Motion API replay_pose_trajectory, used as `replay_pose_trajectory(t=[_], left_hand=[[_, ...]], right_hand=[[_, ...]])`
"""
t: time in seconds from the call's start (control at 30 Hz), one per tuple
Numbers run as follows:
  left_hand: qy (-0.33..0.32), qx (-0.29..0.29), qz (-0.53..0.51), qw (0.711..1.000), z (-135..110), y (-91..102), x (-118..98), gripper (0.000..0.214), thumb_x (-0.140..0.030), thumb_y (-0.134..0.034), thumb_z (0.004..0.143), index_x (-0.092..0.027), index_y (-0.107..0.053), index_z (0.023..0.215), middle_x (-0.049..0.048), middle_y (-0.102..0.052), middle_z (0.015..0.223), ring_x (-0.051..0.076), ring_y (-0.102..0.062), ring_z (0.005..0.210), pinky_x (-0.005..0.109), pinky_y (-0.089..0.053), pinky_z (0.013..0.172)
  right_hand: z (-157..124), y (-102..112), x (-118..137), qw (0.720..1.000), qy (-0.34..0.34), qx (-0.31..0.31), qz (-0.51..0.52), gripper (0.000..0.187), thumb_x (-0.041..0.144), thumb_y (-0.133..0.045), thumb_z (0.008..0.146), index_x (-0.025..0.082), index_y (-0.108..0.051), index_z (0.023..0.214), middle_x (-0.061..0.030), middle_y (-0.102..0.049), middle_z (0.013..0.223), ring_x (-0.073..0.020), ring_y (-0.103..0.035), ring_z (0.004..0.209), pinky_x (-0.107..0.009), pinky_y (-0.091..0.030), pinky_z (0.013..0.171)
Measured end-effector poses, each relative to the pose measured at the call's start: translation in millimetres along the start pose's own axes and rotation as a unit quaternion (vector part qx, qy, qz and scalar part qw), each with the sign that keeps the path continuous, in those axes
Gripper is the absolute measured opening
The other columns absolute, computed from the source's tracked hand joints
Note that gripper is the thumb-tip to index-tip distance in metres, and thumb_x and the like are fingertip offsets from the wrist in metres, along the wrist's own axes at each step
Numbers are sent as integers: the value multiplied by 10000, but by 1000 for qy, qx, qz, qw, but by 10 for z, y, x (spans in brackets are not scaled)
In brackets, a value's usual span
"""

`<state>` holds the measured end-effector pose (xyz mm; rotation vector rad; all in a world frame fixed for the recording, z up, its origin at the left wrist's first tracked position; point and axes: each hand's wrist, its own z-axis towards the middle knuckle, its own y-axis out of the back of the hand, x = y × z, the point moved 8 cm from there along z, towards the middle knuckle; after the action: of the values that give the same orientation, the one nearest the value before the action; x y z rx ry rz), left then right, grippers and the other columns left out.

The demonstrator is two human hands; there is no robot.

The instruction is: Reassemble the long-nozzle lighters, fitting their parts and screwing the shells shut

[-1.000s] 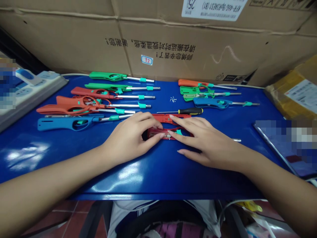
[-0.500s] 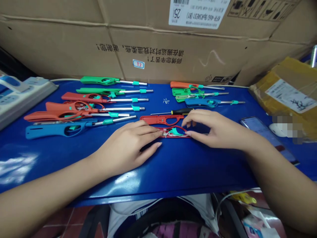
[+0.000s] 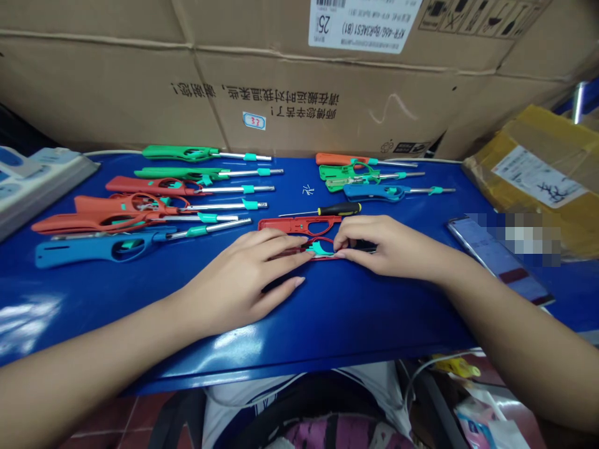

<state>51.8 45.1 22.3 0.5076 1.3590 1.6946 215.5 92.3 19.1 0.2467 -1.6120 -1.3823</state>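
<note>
An opened red lighter casing half lies on the blue table with a teal trigger in it. My left hand rests over its handle end, fingers stretched flat on it and thumb apart; they hide much of that end. Thumb and index finger of my right hand pinch at the casing's front end, beside the trigger. What exactly lies between those fingertips is hidden. The other red casing half lies just behind, inner side up. Beyond it is a black and yellow screwdriver.
Several long-tube lighters, among them a blue one, lie at the left. More, including an orange one, lie back right. Small screws sit between the groups. A phone, a taped box and a power strip flank them.
The view has shifted slightly, so everything sits a little further left. My right fingers have closed in more tightly at the casing's front end; my left hand stays over the handle end.
</note>
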Motion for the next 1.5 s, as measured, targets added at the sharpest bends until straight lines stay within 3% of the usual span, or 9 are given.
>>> replay_pose_trajectory(t=[0.27, 0.5, 0.67, 0.87, 1.5], left_hand=[[-12, 23, 14, 1000, -1, -57, 7, 398, -371, -516, 1047, -221, -626, 1399, 69, -648, 1425, 284, -591, 1280, 493, -502, 1069], [1, 32, 16, 999, -6, -81, 3, 407, -371, -516, 1043, -217, -621, 1405, 79, -635, 1437, 295, -578, 1286, 503, -492, 1077], [6, 35, 9, 999, -14, -83, -10, 413, -364, -527, 1036, -212, -615, 1411, 100, -625, 1444, 309, -565, 1304, 521, -486, 1081], [10, 39, 2, 999, -12, -90, -10, 413, -362, -517, 1041, -211, -610, 1414, 105, -615, 1452, 312, -557, 1306, 522, -486, 1078], [11, 41, 4, 999, -2, -93, -17, 401, -352, -508, 1046, -230, -616, 1412, 103, -624, 1434, 312, -554, 1283, 521, -497, 1062]], right_hand=[[-22, 104, -10, 999, -23, -21, -7, 96, 252, -623, 963, 187, -689, 939, -30, -692, 916, -162, -607, 837, -298, -466, 766], [-18, 22, -42, 999, -44, 8, 28, 43, 235, -653, 924, 198, -674, 921, -19, -678, 892, -155, -569, 796, -288, -454, 730], [11, 5, -28, 999, -35, -12, 30, 135, 318, -665, 931, 196, -652, 876, -29, -657, 889, -161, -573, 798, -296, -444, 728], [18, -23, -93, 996, -70, -18, 48, 168, 337, -707, 899, 199, -645, 826, -21, -657, 826, -160, -552, 764, -300, -452, 727], [-6, -21, -157, 989, -128, -13, 76, 104, 293, -680, 850, 194, -704, 828, -26, -701, 832, -160, -593, 769, -303, -474, 737]])
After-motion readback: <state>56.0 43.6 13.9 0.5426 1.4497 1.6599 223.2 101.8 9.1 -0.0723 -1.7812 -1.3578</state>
